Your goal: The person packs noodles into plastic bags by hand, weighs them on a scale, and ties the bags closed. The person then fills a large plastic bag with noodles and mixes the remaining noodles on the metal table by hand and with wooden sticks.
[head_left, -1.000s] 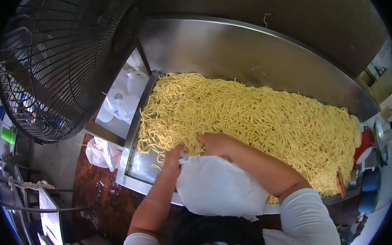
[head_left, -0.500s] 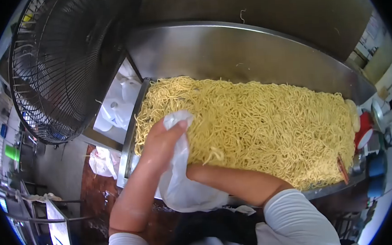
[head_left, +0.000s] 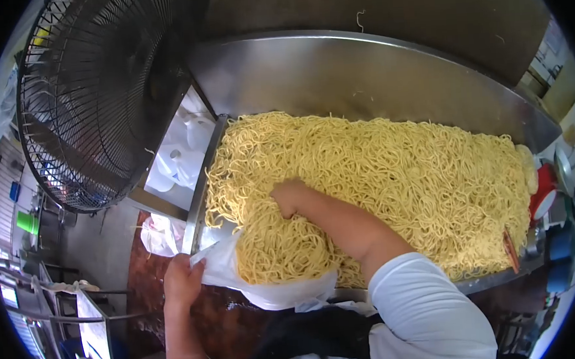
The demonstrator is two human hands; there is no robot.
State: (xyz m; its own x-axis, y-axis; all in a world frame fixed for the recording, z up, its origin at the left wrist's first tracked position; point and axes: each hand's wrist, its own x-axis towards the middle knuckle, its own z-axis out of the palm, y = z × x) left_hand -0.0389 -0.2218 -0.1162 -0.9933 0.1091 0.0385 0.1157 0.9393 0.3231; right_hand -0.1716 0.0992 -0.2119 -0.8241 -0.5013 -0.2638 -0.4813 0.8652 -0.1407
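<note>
A thick bed of yellow noodles (head_left: 393,186) fills the metal tray. My left hand (head_left: 183,281) is closed on the edge of a white plastic bag (head_left: 271,295), pulling its side out to the left. The bag's mouth lies wide at the tray's front edge, with a big heap of noodles in it. Just above that heap, my right hand (head_left: 290,198) presses into the noodles with its fingers curled down; the fingertips are partly hidden among the strands.
A large black fan (head_left: 92,106) stands at the left, close to the tray. Behind the noodles rises a metal back panel (head_left: 360,76). Reddish sticks (head_left: 510,250) lie at the tray's right end, near a red container (head_left: 542,191). Another plastic bag (head_left: 161,234) is at the left.
My left hand has moved down and left, stretching the bag's edge. The bag has come round noodles that now show inside it. My right hand has come into sight on the noodles.
</note>
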